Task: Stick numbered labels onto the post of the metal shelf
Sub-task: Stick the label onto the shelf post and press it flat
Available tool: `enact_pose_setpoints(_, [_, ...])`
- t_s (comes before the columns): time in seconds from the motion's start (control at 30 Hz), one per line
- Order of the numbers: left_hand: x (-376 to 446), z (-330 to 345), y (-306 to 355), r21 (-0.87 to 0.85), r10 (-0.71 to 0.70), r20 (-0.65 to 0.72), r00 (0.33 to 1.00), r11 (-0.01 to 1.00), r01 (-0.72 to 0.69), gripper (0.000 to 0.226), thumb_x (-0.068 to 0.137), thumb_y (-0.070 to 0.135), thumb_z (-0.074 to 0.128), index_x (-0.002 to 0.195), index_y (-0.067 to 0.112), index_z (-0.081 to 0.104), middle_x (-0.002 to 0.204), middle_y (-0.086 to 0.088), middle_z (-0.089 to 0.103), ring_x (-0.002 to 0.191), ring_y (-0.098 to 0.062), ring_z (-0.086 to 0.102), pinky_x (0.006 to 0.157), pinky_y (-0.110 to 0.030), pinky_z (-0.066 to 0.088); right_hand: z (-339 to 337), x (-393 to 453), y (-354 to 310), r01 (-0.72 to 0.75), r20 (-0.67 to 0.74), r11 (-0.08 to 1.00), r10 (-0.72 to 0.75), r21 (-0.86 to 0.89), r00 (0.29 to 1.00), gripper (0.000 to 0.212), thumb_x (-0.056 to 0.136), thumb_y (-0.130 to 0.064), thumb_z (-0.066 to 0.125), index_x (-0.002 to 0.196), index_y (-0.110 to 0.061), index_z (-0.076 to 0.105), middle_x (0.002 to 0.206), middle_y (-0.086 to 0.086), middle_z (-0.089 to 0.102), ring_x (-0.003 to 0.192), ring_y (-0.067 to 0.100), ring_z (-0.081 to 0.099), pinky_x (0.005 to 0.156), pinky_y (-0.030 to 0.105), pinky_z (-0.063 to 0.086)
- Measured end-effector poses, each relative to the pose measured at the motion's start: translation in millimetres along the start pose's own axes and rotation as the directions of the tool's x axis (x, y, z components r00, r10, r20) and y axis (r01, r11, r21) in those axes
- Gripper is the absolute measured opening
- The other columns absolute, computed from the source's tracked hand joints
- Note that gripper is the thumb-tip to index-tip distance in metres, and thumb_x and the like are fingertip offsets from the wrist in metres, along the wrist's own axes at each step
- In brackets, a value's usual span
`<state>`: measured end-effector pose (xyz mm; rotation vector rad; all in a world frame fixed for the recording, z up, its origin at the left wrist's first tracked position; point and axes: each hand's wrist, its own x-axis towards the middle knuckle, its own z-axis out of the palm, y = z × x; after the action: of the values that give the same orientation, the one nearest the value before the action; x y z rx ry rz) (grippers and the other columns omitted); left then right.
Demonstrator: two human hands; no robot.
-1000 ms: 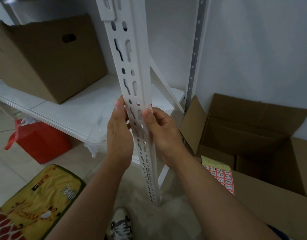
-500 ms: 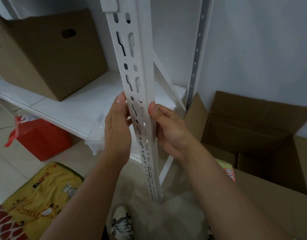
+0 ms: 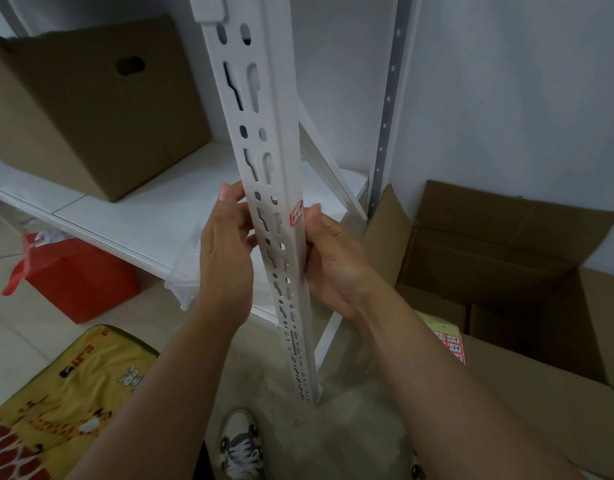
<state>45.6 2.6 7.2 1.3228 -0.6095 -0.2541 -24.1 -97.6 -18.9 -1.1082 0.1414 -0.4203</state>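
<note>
The white slotted shelf post (image 3: 264, 109) runs from the top of the head view down to the floor. A small red-edged numbered label (image 3: 296, 213) sits on the post's right edge at mid height. My right hand (image 3: 333, 261) lies against the post's right side, its thumb tip just beside the label. My left hand (image 3: 225, 247) is on the post's left side, fingers curled toward the slotted face. A sheet of red numbered labels (image 3: 449, 342) peeks out behind my right forearm.
A closed cardboard box (image 3: 90, 109) stands on the white shelf board (image 3: 153, 216). An open cardboard box (image 3: 506, 265) sits at the right by the wall. A red bag (image 3: 76, 275) and a yellow cushion (image 3: 66, 386) lie on the floor; my shoe (image 3: 241, 445) is below.
My right thumb has slid off the post's edge, and the label now shows stuck there. Both hands stay at the same height on the post.
</note>
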Motion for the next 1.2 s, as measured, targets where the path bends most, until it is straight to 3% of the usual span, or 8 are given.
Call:
enact_pose_setpoints(0.1, [1.6, -0.9, 1.3, -0.016, 0.005, 0.002, 1.0, 1.0, -0.005, 0.044, 0.093, 0.053, 0.027, 0.099, 0.034, 0.066, 0.097, -0.002, 0.073, 0.097, -0.018, 0.069, 0.092, -0.042, 0.05, -0.8, 1.2, -1.0, -0.038, -0.014, 0.999, 0.037, -0.026, 0.999, 0.06, 0.086, -0.055, 0.045, 0.121, -0.01, 0.064, 0.121, 0.015, 0.066, 0.114, 0.031, 0.062, 0.1, 0.045, 0.048])
enact_pose_setpoints(0.27, [2.5, -1.2, -0.2, -0.021, -0.016, 0.011, 1.0, 1.0, 0.016, 0.049, 0.092, 0.054, 0.027, 0.109, 0.026, 0.063, 0.106, -0.007, 0.072, 0.102, -0.02, 0.068, 0.096, -0.044, 0.05, 2.1, 5.2, -2.7, -0.034, -0.054, 0.994, 0.029, -0.1, 0.998, 0.068, 0.076, -0.06, 0.057, 0.114, -0.004, 0.066, 0.115, 0.018, 0.068, 0.109, 0.038, 0.063, 0.098, 0.053, 0.048])
enact_pose_setpoints(0.57, [1.0, 0.8, -0.6, -0.04, -0.024, -0.014, 1.0, 0.999, 0.023, 0.049, 0.093, 0.054, 0.028, 0.11, 0.025, 0.064, 0.106, -0.006, 0.073, 0.103, -0.02, 0.069, 0.095, -0.043, 0.05, 0.5, 4.4, -7.7, -0.064, -0.015, 0.996, 0.063, -0.056, 0.998, 0.063, 0.078, -0.053, 0.055, 0.113, -0.002, 0.068, 0.112, 0.019, 0.069, 0.106, 0.035, 0.065, 0.095, 0.044, 0.052])
enact_pose_setpoints(0.77, [0.2, 0.5, 0.3, -0.047, -0.012, 0.004, 1.0, 0.999, 0.012, 0.048, 0.093, 0.053, 0.028, 0.109, 0.025, 0.064, 0.105, -0.005, 0.073, 0.102, -0.02, 0.068, 0.095, -0.043, 0.05, 5.5, 3.5, -3.7, -0.016, -0.06, 0.996, 0.011, -0.087, 0.998, 0.069, 0.078, -0.058, 0.056, 0.114, -0.001, 0.065, 0.114, 0.02, 0.068, 0.108, 0.039, 0.063, 0.099, 0.053, 0.047])
enact_pose_setpoints(0.87, [0.8, -2.3, 0.1, -0.061, -0.015, 0.027, 1.0, 0.998, 0.017, 0.052, 0.093, 0.054, 0.028, 0.114, 0.021, 0.063, 0.108, -0.007, 0.072, 0.104, -0.021, 0.067, 0.095, -0.044, 0.05, 3.7, 2.6, -2.0, -0.009, -0.049, 0.995, 0.005, -0.095, 0.999, 0.063, 0.08, -0.059, 0.051, 0.114, -0.007, 0.068, 0.115, 0.016, 0.068, 0.109, 0.036, 0.063, 0.1, 0.051, 0.047])
enact_pose_setpoints(1.0, [1.6, -5.2, -0.4, -0.056, -0.018, 0.048, 0.999, 0.998, 0.021, 0.053, 0.095, 0.054, 0.026, 0.115, 0.021, 0.063, 0.108, -0.006, 0.072, 0.105, -0.021, 0.067, 0.095, -0.043, 0.049, 0.4, 1.9, -2.1, -0.048, -0.013, 0.997, 0.047, -0.065, 0.999, 0.065, 0.085, -0.061, 0.037, 0.117, -0.013, 0.067, 0.117, 0.013, 0.068, 0.111, 0.028, 0.064, 0.101, 0.045, 0.047])
enact_pose_setpoints(1.1, [1.4, -4.6, -0.1, -0.047, -0.016, 0.052, 0.999, 0.999, 0.019, 0.051, 0.095, 0.053, 0.026, 0.113, 0.023, 0.064, 0.108, -0.004, 0.072, 0.105, -0.019, 0.067, 0.094, -0.042, 0.049, 1.2, 4.1, -3.5, -0.055, -0.019, 0.996, 0.054, -0.074, 0.998, 0.059, 0.085, -0.058, 0.044, 0.116, -0.014, 0.068, 0.116, 0.012, 0.069, 0.11, 0.029, 0.064, 0.1, 0.046, 0.048])
enact_pose_setpoints(1.2, [1.7, -4.1, 0.3, -0.052, -0.018, 0.046, 0.999, 0.998, 0.02, 0.051, 0.094, 0.053, 0.027, 0.113, 0.023, 0.064, 0.107, -0.004, 0.072, 0.104, -0.019, 0.068, 0.094, -0.041, 0.049, 1.8, 5.5, -6.4, -0.083, 0.026, 0.996, 0.081, 0.044, 0.996, 0.06, 0.083, -0.052, 0.051, 0.119, -0.006, 0.065, 0.116, 0.017, 0.068, 0.106, 0.031, 0.064, 0.098, 0.045, 0.049])
